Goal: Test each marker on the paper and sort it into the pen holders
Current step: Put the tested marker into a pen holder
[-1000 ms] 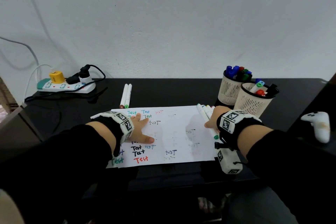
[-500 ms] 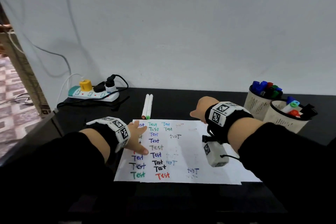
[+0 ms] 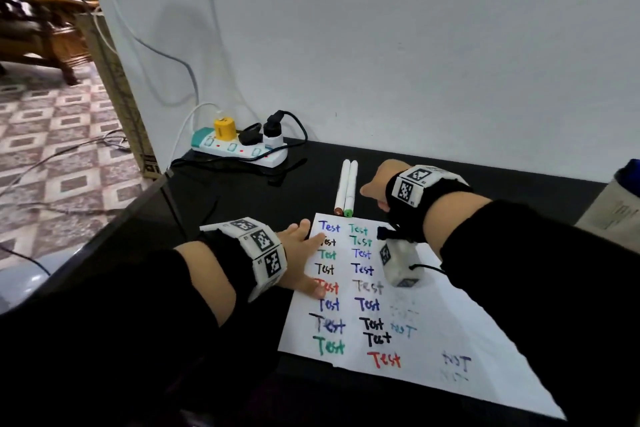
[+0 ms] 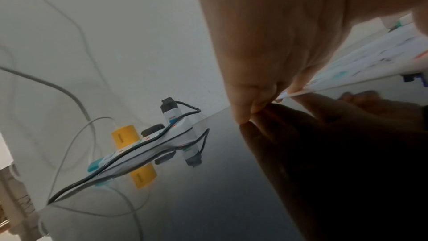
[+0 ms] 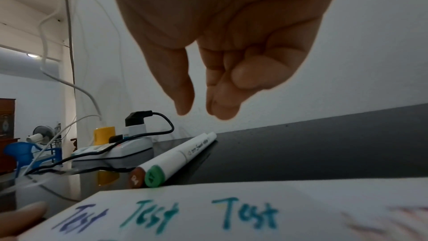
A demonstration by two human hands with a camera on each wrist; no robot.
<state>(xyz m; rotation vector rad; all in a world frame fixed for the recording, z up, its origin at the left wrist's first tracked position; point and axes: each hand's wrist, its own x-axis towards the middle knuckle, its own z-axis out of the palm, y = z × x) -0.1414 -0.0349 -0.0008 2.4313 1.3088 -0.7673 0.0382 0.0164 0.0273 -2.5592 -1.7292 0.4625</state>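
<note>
Two white markers lie side by side on the black table, one brown-capped (image 3: 341, 191) (image 5: 137, 179), one green-capped (image 3: 350, 191) (image 5: 154, 175), their caps touching the far edge of the white paper (image 3: 415, 333) (image 5: 254, 208) covered in coloured "Test" words. My right hand (image 3: 372, 192) (image 5: 203, 111) hovers just right of the markers, fingers hanging loosely, holding nothing. My left hand (image 3: 304, 256) (image 4: 266, 98) lies flat on the paper's left edge, fingers spread. One pen holder (image 3: 613, 208) shows only partly at the right edge.
A white power strip (image 3: 239, 149) (image 4: 139, 149) (image 5: 111, 153) with a yellow plug and black cables sits at the table's far left corner by the wall. The table's left edge drops to a patterned floor (image 3: 59, 156).
My right hand has moved left from the markers by the pen holders, across the paper's far edge, to beside the two markers. The view has swung left. The left hand stays on the paper.
</note>
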